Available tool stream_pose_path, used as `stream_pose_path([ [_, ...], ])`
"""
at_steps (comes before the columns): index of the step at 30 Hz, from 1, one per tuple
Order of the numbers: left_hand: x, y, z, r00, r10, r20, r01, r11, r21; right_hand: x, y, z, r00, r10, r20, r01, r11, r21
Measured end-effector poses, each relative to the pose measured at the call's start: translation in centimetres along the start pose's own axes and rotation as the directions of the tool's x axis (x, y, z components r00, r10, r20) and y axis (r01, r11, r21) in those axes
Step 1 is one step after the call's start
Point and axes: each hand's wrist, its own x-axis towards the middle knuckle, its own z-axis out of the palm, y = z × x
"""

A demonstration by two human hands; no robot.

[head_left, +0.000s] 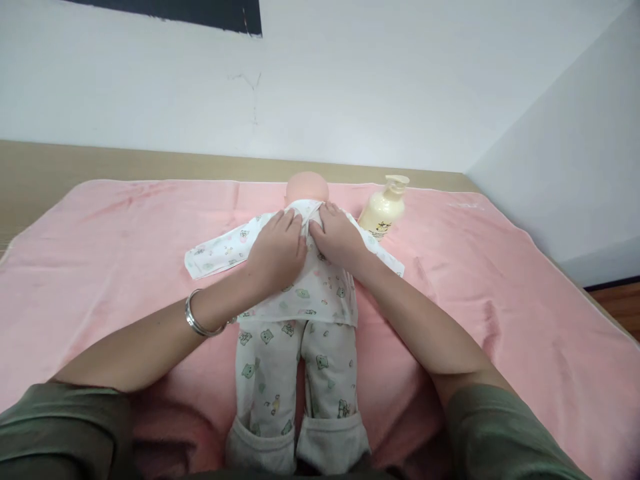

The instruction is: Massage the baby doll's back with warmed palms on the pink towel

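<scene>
A baby doll (307, 187) lies on its back, its head pointing away from me. It wears a white long-sleeved top (320, 293) and matching trousers (270, 360), both printed with small green animals. My left hand (280, 247) rests on the upper chest of the top, its fingers laid out flat and pointing to the neckline. Opposite it, my right hand (343, 237) lies on the other side of the chest, thumb apart from the fingers, by the collar. The fabric folds between both hands. The doll's face is not visible to me.
A cream pump bottle (384, 208) stands tilted beyond my right hand, by the doll's sleeve. Pink cloth (125, 267) covers the wooden surface (150, 160), which meets a white wall (350, 87). A silver bangle (194, 313) circles my left wrist.
</scene>
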Motion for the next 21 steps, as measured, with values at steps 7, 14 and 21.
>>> stream_pose_path([
  [7, 2.0, -2.1, -0.4, 0.98, -0.172, 0.101, 0.186, 0.97, -0.155, -3.3, -2.7, 0.0, 0.991, -0.134, -0.028, 0.127, 0.975, -0.183],
  [14, 0.4, -0.4, 0.1, 0.999, -0.037, -0.001, 0.037, 0.998, 0.051, -0.8, -0.8, -0.3, 0.997, -0.062, 0.047, 0.063, 0.998, -0.022],
  [21, 1.1, -1.1, -0.5, 0.997, -0.066, 0.045, 0.07, 0.993, -0.093, -2.9, -2.4, 0.9, 0.99, -0.109, -0.092, 0.099, 0.989, -0.108],
])
